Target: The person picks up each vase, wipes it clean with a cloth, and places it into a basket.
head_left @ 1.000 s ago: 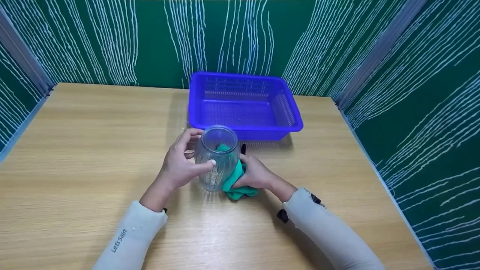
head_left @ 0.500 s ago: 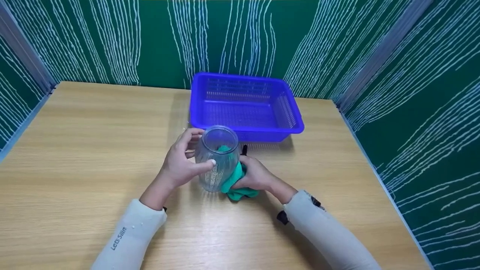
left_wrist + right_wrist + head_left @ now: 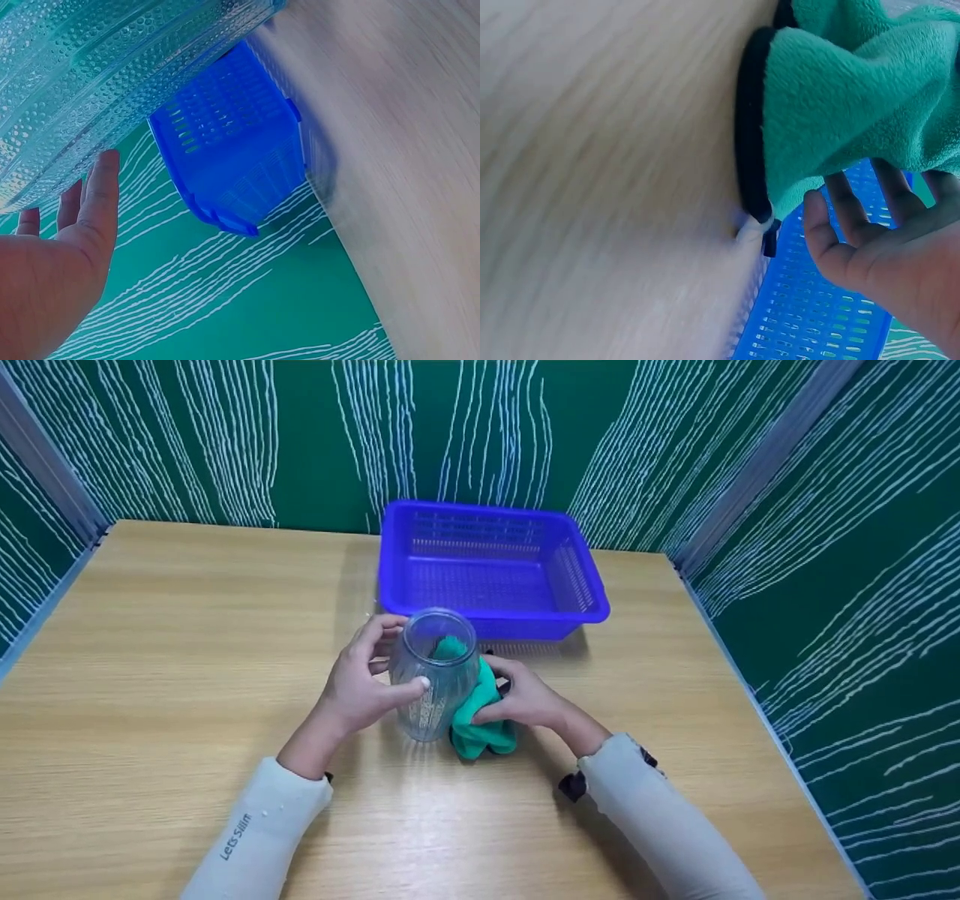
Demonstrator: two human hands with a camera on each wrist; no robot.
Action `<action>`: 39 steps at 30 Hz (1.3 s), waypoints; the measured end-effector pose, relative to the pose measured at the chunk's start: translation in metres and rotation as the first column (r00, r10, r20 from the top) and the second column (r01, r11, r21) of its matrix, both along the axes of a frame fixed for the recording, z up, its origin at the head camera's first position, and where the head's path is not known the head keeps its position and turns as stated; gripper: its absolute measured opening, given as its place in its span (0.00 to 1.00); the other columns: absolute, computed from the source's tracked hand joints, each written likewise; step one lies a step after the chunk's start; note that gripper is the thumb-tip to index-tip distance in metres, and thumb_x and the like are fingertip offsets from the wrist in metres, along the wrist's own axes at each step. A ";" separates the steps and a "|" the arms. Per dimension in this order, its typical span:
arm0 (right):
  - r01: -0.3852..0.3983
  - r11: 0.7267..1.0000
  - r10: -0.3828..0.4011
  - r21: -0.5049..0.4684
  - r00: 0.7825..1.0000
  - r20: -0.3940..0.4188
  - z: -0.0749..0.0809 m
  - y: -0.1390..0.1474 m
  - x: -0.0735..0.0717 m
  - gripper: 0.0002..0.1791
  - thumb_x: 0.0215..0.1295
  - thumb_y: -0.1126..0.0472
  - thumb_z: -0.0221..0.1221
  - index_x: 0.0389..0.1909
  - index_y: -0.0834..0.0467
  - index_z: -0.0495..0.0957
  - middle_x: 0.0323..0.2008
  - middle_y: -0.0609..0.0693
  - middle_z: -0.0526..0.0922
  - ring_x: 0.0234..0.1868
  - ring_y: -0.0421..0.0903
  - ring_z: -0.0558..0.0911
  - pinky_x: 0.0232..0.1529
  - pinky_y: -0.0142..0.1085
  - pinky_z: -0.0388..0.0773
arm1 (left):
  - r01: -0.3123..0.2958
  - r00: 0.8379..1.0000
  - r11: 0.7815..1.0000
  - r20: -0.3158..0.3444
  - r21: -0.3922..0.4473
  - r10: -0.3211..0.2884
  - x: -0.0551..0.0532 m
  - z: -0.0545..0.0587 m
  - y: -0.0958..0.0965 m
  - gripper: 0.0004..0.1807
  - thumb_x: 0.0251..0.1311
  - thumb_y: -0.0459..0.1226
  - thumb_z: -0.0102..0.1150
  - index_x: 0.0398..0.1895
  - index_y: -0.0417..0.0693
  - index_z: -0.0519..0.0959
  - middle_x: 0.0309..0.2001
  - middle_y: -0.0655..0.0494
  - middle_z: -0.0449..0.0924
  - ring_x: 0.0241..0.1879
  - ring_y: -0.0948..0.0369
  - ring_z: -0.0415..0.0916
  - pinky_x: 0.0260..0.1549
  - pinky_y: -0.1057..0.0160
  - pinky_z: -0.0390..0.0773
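Note:
A clear glass jar point(image 3: 427, 716) with ribbed, textured sides stands near the middle of the table, its open mouth facing up. My left hand point(image 3: 358, 682) grips it from the left, thumb across the near side and fingers around the far side. At the jar's right is a fluffy green cloth point(image 3: 474, 735) with dark edging, seen closely in the right wrist view. My right hand point(image 3: 531, 697) holds this bunched cloth against the glass. Green shows through the jar near its mouth. The cloth hides part of my right fingers.
A blue perforated plastic basket point(image 3: 480, 626) stands just behind the jar and holds nothing visible. The wooden table point(image 3: 187, 660) extends on both sides. Green panels with white streaks point(image 3: 307, 457) rise at its back and sides.
My right hand has shifted slightly right and upward, and the cloth has risen and spread along the jar's side. My left hand and the jar stay nearly in place.

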State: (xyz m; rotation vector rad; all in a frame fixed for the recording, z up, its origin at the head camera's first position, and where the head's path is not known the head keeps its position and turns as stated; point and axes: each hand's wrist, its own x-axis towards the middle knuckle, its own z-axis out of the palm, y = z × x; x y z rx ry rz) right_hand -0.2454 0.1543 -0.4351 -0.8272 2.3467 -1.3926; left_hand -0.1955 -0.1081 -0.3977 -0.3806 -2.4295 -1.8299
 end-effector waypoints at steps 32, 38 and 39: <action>-0.045 0.989 0.041 -0.138 0.999 -0.030 0.034 0.005 -0.006 0.38 0.45 0.57 0.72 0.62 0.55 0.72 0.56 0.52 0.76 0.56 0.48 0.74 0.56 0.48 0.74 | -0.029 0.997 0.999 -0.070 0.023 0.030 -0.001 0.000 -0.001 0.35 0.43 0.39 0.70 0.60 0.59 0.73 0.51 0.54 0.63 0.54 0.58 0.64 0.48 0.53 0.74; -0.044 0.989 0.036 -0.139 0.997 -0.062 0.043 0.005 -0.006 0.43 0.46 0.51 0.73 0.66 0.53 0.68 0.58 0.52 0.76 0.57 0.47 0.75 0.57 0.47 0.75 | -0.024 0.997 0.999 -0.076 0.034 0.027 -0.002 -0.001 0.001 0.35 0.42 0.38 0.69 0.60 0.57 0.73 0.50 0.52 0.63 0.51 0.58 0.64 0.44 0.55 0.74; -0.042 0.990 0.033 -0.135 0.997 -0.067 0.045 0.005 -0.006 0.44 0.47 0.52 0.73 0.67 0.52 0.68 0.58 0.51 0.76 0.57 0.47 0.75 0.57 0.47 0.74 | -0.024 0.997 0.999 -0.073 0.033 0.026 -0.002 -0.001 0.001 0.35 0.42 0.38 0.69 0.61 0.57 0.73 0.50 0.53 0.63 0.51 0.58 0.64 0.44 0.56 0.74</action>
